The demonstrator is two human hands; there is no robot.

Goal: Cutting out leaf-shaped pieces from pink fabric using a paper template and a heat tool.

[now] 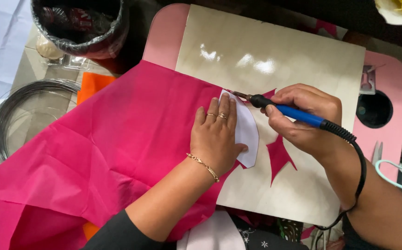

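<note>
The left hand (216,134) lay flat, palm down and fingers extended, grasping nothing; it pressed a white paper template (247,132) onto the pink fabric (117,148), apparently to keep both from shifting along the cut line. The right hand (303,118) was closed around the blue handle of a corded hot cutting tool (293,112), held pen-fashion and tilted low, its dark tip meeting the template's upper edge just beside the left fingertips. The fabric was spread over a pale wooden board (279,60), presumably serving as a heat-safe backing, which rested on a pink desk (164,34). Both forearms entered from the lower edge, the wrists held low and the left forearm lying over the fabric. Pink offcuts (279,156) lay on the board beneath the right hand. A coil of wire (6,111) sat well apart at left.
</note>
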